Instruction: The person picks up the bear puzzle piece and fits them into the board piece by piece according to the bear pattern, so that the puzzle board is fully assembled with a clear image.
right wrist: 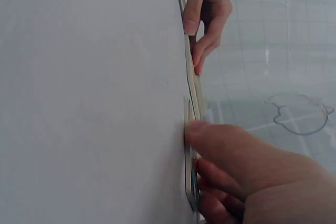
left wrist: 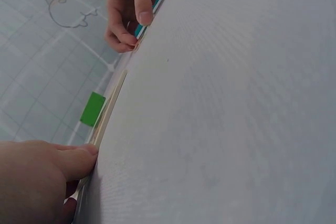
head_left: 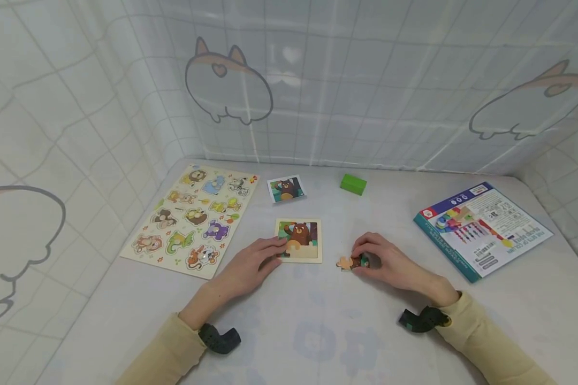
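A square wooden puzzle tray [head_left: 320,240] with a bear picture lies on the table, its lower right part showing bare wood. My left hand [head_left: 250,266] grips the tray's left edge between thumb and fingers. To the right of the tray, my right hand [head_left: 387,261] holds a bear puzzle piece [head_left: 345,262] by thumb and fingertips, low over the table. Part of that piece is hidden under the fingers. In the left wrist view, the tray [left wrist: 111,106] shows edge-on beside the left thumb. The right wrist view shows the right thumb [right wrist: 199,129] against the piece.
A small bear picture card [head_left: 287,189] and a green block [head_left: 354,184] lie behind the tray. On the left is a wooden animal puzzle board [head_left: 183,222]. A flat printed box [head_left: 486,230] lies at the right. Tiled-pattern walls [head_left: 318,96] enclose the back and sides.
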The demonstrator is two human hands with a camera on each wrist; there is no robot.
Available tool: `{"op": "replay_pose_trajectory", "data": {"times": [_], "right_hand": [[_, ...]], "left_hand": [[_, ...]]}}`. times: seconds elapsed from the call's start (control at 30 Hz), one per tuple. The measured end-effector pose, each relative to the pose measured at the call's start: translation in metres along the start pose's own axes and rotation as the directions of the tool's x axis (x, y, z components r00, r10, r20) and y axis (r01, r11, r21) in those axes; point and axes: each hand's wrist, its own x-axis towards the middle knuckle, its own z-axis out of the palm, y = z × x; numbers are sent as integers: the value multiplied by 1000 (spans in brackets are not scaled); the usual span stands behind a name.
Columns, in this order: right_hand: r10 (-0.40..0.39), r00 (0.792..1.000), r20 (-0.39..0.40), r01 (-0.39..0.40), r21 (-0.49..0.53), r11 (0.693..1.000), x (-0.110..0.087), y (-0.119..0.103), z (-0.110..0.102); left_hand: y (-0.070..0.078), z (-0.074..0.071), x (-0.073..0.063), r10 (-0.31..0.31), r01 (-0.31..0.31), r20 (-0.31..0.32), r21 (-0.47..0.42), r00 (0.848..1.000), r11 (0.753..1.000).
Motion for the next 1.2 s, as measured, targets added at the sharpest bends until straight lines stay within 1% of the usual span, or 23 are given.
{"op": "replay_pose_trajectory", "data": {"times": [0.1, 0.17, 0.27, 0.4, 0.47, 0.53, 0.7, 0.77, 0.83, 0.9, 0.97, 1.07, 1.2], "right_hand": [[-11, 1000, -4, 11, -49, 999, 2, -4, 2], [-18, 1000, 0, 18, -56, 998, 3, -5, 3], [-13, 1000, 13, 14, -27, 1000, 4, -4, 3], [11, 999, 32, -12, 24, 1000, 4, -3, 2], [13, 999, 30, -14, 26, 1000, 5, -3, 3], [-4, 1000, 13, 4, 1, 1000, 6, -3, 4], [-63, 997, -33, 59, -120, 991, 12, -4, 10], [-56, 997, -53, 47, -157, 986, 14, -4, 11], [-27, 998, -58, 17, -172, 985, 14, -6, 11], [3, 999, -46, -11, -185, 983, 15, -9, 10], [25, 1000, -16, -27, -192, 981, 15, -12, 9], [32, 999, 22, -27, -199, 980, 17, -15, 9], [32, 999, 36, -24, -198, 980, 19, -16, 9]], "left_hand": [[0, 0, 0, 6, -6, -8, 9, 1000, 1000], [1, 0, 0, 12, -12, -16, 7, 1000, 1000], [1, 0, 0, 18, -18, -22, 6, 1000, 1000], [0, 1, 0, 17, -17, -25, 8, 1000, 1000], [0, 1, 0, 17, -17, -25, 7, 1000, 1000], [0, 1, 0, 19, -19, -27, 8, 999, 1000], [0, 1, 0, 20, -20, -30, 15, 999, 1000], [-1, 1, 0, 22, -21, -29, 14, 999, 1000], [-1, 1, 0, 26, -25, -28, 11, 999, 1000], [-1, 1, 0, 23, -23, -24, 9, 999, 1000], [-1, 1, 0, 20, -20, -22, 12, 1000, 1000], [-1, 1, 0, 18, -18, -22, 15, 1000, 1000], [-1, 1, 0, 18, -18, -19, 11, 1000, 1000]]}}
